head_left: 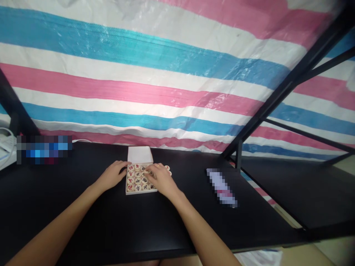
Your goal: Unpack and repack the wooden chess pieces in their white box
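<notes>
A shallow white box [141, 192] filled with rows of round wooden Chinese chess pieces [138, 180] sits on the black table, its pieces marked with red or black characters. My left hand [114, 173] rests at the box's upper left edge, fingers stretched and apart, holding nothing. Over the box's upper right part, my right hand [161, 178] has its fingers pinched on a Chinese chess piece [147, 171], partly covered by the fingers. That hand hides some of the pieces below it. Loose pieces [167, 168] lie just beyond the right hand, partly hidden.
A white box lid [140, 154] lies behind the box. A blurred pale packet [222, 187] lies on the black table [111, 229] to the right. Blurred blue items [46, 148] and white things [7, 146] are at the left. Black metal posts [257, 111] and a striped sheet [155, 85] stand behind.
</notes>
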Available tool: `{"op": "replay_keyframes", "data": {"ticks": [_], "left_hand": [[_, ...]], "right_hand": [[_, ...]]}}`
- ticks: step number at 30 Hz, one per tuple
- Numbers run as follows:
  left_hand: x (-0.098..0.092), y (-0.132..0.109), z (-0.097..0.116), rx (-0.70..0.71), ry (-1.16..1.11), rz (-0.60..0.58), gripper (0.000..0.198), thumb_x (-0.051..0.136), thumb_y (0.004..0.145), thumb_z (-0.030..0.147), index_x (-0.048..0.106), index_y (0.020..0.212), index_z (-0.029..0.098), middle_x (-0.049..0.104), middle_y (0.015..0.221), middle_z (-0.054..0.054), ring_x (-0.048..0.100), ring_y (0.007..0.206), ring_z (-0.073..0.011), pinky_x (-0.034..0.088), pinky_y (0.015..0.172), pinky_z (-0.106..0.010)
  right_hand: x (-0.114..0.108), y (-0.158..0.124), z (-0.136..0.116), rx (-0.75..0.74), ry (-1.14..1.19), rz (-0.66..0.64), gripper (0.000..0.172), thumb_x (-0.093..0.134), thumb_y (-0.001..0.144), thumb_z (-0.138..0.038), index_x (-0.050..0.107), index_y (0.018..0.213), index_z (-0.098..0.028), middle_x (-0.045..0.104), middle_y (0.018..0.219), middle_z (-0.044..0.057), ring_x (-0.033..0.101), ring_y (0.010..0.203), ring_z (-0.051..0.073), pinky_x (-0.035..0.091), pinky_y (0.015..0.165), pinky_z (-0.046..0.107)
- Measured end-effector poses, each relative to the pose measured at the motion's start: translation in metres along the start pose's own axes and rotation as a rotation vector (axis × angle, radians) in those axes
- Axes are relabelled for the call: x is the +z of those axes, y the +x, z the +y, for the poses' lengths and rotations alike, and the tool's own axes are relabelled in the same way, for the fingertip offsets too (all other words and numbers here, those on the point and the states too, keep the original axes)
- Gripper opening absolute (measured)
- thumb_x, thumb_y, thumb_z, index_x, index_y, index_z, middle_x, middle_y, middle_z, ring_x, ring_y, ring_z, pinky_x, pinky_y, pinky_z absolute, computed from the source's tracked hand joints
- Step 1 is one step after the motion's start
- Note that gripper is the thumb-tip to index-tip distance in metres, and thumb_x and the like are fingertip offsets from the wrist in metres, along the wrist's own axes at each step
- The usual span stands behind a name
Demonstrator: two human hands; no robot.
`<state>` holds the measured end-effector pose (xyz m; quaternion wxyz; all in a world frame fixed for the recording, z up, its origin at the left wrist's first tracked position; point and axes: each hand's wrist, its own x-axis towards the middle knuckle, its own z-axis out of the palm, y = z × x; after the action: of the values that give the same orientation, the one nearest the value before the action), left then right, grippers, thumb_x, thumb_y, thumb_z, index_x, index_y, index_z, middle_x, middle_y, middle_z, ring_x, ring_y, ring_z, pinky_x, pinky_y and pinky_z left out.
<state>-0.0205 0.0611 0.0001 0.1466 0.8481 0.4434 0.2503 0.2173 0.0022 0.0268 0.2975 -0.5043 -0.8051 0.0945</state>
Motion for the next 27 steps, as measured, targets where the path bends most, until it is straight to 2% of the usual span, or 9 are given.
{"op": "replay_keyframes", "data": {"ticks": [4,6,8,11,14,18,21,24,27], "left_hand": [[-0.001,-0.002,0.0,-0.007,0.012,-0.014,0.037,0.042,0.088,0.027,0.061,0.119,0.021,0.067,0.11,-0.008,0.057,0.105,-0.0241,0.044,0.095,-0.039],[-0.001,-0.002,0.001,-0.01,0.024,-0.02,0.037,0.041,0.089,0.029,0.06,0.12,0.022,0.067,0.11,-0.008,0.057,0.106,-0.0242,0.044,0.095,-0.039],[-0.002,-0.002,0.001,-0.009,0.029,-0.023,0.037,0.041,0.089,0.031,0.06,0.12,0.022,0.066,0.11,-0.008,0.057,0.106,-0.0244,0.044,0.096,-0.039],[-0.002,-0.002,0.002,-0.01,0.024,-0.027,0.038,0.041,0.089,0.03,0.06,0.121,0.02,0.067,0.11,-0.008,0.057,0.105,-0.0243,0.044,0.096,-0.039],[-0.002,-0.002,0.001,-0.004,0.021,-0.031,0.038,0.041,0.089,0.029,0.06,0.121,0.02,0.067,0.11,-0.008,0.057,0.105,-0.024,0.044,0.095,-0.039],[-0.001,-0.002,-0.001,-0.01,0.02,-0.032,0.038,0.04,0.09,0.03,0.059,0.122,0.02,0.066,0.112,-0.008,0.056,0.106,-0.0241,0.043,0.096,-0.04],[0.0,-0.001,-0.002,-0.01,0.011,-0.023,0.038,0.041,0.09,0.03,0.06,0.122,0.021,0.067,0.112,-0.008,0.056,0.106,-0.0239,0.043,0.096,-0.04],[0.0,-0.001,-0.001,-0.007,0.002,-0.013,0.037,0.042,0.089,0.03,0.06,0.121,0.021,0.067,0.111,-0.007,0.056,0.105,-0.0237,0.043,0.095,-0.039],[-0.001,-0.001,0.0,-0.001,-0.004,-0.013,0.037,0.042,0.089,0.029,0.061,0.12,0.021,0.067,0.11,-0.008,0.056,0.105,-0.0237,0.043,0.095,-0.039]], "right_hand": [[-0.041,-0.013,0.038,0.206,0.118,0.023,0.02,0.057,0.081,-0.017,0.063,0.101,-0.02,0.065,0.096,0.004,0.058,0.082,0.016,0.044,0.079,0.03],[-0.059,-0.023,0.063,0.338,0.181,-0.035,0.029,0.061,0.077,-0.019,0.06,0.106,-0.019,0.065,0.093,0.003,0.059,0.079,0.015,0.045,0.078,0.03],[-0.07,-0.033,0.085,0.475,0.27,-0.187,0.037,0.065,0.074,-0.021,0.057,0.11,-0.018,0.065,0.091,0.003,0.06,0.079,0.015,0.046,0.075,0.029],[-0.07,-0.041,0.102,0.626,0.325,-0.351,0.047,0.071,0.068,-0.022,0.056,0.112,-0.015,0.064,0.088,0.004,0.059,0.068,0.013,0.046,0.064,0.025],[-0.061,-0.041,0.102,0.638,0.365,-0.389,0.051,0.073,0.066,-0.022,0.055,0.114,-0.016,0.063,0.089,0.003,0.057,0.059,0.01,0.045,0.058,0.024],[-0.052,-0.036,0.094,0.604,0.376,-0.402,0.052,0.073,0.063,-0.017,0.056,0.112,-0.017,0.061,0.082,-0.001,0.059,0.059,0.01,0.045,0.058,0.023],[-0.05,-0.033,0.087,0.595,0.385,-0.397,0.051,0.073,0.063,-0.015,0.056,0.111,-0.018,0.061,0.079,-0.002,0.06,0.059,0.01,0.045,0.058,0.022],[-0.052,-0.03,0.078,0.58,0.379,-0.37,0.059,0.073,0.064,-0.015,0.052,0.12,-0.019,0.061,0.077,-0.003,0.059,0.059,0.011,0.045,0.058,0.023],[-0.055,-0.029,0.072,0.552,0.348,-0.385,0.061,0.073,0.067,-0.02,0.049,0.124,-0.019,0.058,0.071,-0.005,0.058,0.057,0.011,0.043,0.057,0.023]]}}
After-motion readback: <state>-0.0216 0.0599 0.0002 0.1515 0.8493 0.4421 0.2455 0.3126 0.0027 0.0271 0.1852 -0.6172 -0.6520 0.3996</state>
